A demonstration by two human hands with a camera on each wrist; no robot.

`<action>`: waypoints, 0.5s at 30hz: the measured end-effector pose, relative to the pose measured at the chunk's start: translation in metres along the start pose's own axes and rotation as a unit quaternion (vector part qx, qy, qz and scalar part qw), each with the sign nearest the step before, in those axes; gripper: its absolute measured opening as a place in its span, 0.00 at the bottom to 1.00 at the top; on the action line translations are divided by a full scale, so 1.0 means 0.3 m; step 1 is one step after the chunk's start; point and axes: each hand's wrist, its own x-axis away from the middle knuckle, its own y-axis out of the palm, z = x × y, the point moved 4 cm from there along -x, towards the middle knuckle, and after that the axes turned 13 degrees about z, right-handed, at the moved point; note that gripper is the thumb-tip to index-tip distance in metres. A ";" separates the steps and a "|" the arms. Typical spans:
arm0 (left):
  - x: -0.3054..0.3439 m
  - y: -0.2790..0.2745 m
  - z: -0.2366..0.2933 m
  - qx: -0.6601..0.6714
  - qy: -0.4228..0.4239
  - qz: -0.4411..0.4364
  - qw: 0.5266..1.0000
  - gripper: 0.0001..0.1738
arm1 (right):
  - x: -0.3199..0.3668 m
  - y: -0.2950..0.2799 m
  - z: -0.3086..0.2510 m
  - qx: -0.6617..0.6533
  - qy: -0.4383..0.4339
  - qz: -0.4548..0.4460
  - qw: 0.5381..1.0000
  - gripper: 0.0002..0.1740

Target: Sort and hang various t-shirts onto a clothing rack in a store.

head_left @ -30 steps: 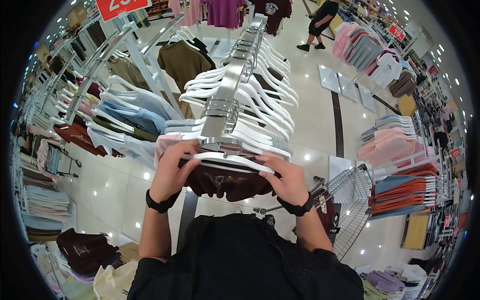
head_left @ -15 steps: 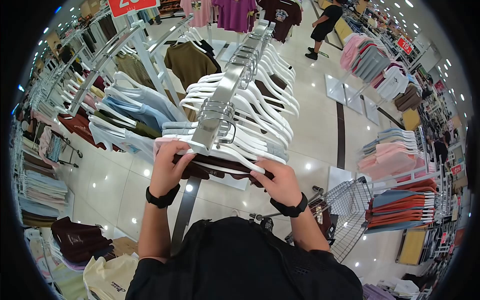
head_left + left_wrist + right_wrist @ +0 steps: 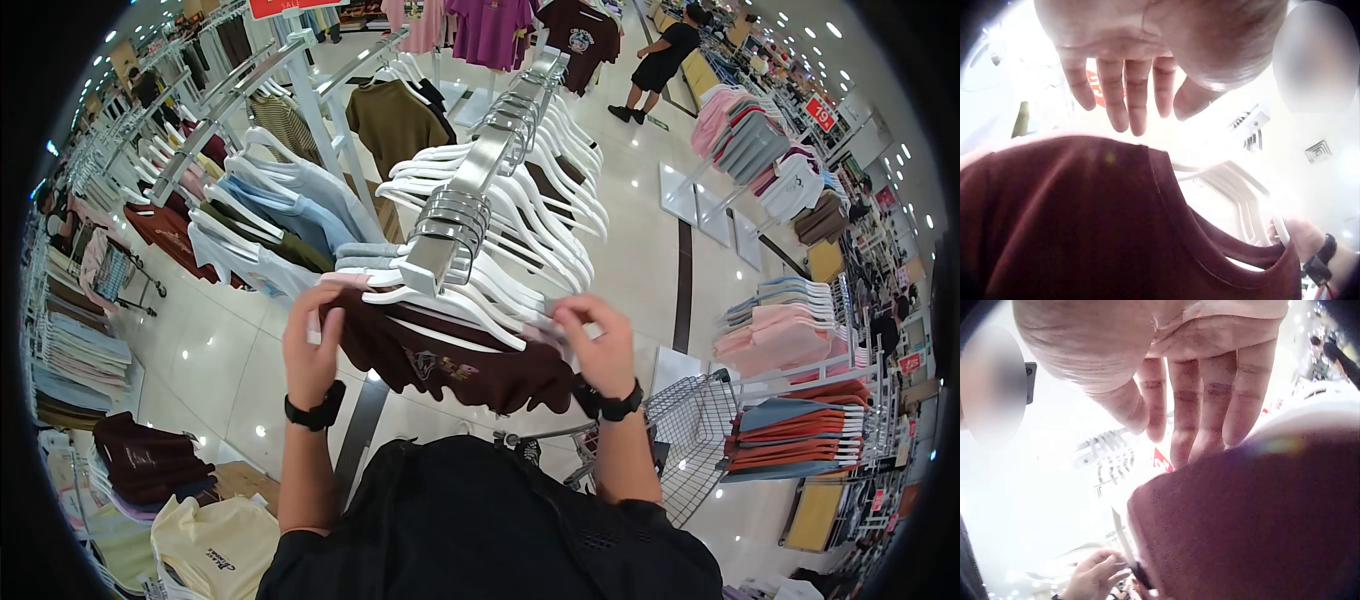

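Ceiling lights (image 3: 833, 30) dot the head view's fisheye-curved upper right; the floor (image 3: 630, 260) glints; white glare washes out both wrist views.

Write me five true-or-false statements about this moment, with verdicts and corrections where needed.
1. The dark shirt at the near end of the rail bears a design. True.
2. The hangers on this rail are black. False: the hangers are white.
3. The right hand is clenched into a fist. False: the right hand's fingers are extended.
4. A dark band circles the left wrist. True.
5. The yellow shirt lies to the wearer's right. False: it is on the left.
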 end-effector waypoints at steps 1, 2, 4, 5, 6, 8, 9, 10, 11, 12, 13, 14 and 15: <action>0.024 -0.054 -0.045 0.001 -0.064 0.016 0.998 0.08 | -0.034 -0.015 -0.017 0.067 -0.054 0.017 0.996 0.12; 0.051 -0.103 -0.094 0.003 -0.128 0.031 0.991 0.08 | -0.059 -0.027 -0.036 0.135 -0.108 0.035 0.984 0.16; 0.074 -0.130 -0.147 0.021 -0.141 0.039 0.989 0.08 | -0.103 -0.011 0.016 0.156 -0.106 -0.010 0.982 0.19; 0.105 -0.162 -0.169 -0.003 -0.165 0.020 0.986 0.08 | -0.113 0.009 0.046 0.176 -0.105 -0.053 0.977 0.22; 0.123 -0.169 -0.167 -0.002 -0.165 0.019 0.986 0.08 | -0.118 0.016 0.081 0.177 -0.105 -0.054 0.977 0.22; 0.151 -0.181 -0.170 -0.017 -0.185 -0.001 0.983 0.09 | -0.122 0.047 0.143 0.174 -0.025 -0.101 0.979 0.23; 0.152 -0.176 -0.162 0.006 -0.189 0.012 0.982 0.09 | -0.120 0.049 0.134 0.178 -0.028 -0.098 0.979 0.20; 0.159 -0.179 -0.157 0.005 -0.191 0.013 0.982 0.09 | -0.124 0.047 0.157 0.178 -0.028 -0.100 0.978 0.20; 0.166 -0.181 -0.155 -0.010 -0.190 -0.009 0.982 0.09 | -0.133 0.043 0.216 0.159 0.032 -0.126 0.979 0.19; 0.171 -0.184 -0.152 -0.025 -0.188 -0.032 0.981 0.09 | -0.130 0.049 0.246 0.140 0.093 -0.151 0.974 0.18; 0.170 -0.187 -0.145 -0.038 -0.184 -0.066 0.980 0.09 | -0.122 0.048 0.248 0.115 0.063 -0.128 0.983 0.15; 0.166 -0.193 -0.148 -0.033 -0.180 -0.069 0.981 0.09 | -0.104 0.039 0.247 0.117 0.062 -0.121 0.984 0.15; 0.173 -0.196 -0.153 -0.036 -0.181 -0.080 0.980 0.09 | -0.099 0.048 0.219 0.114 0.018 -0.124 0.986 0.14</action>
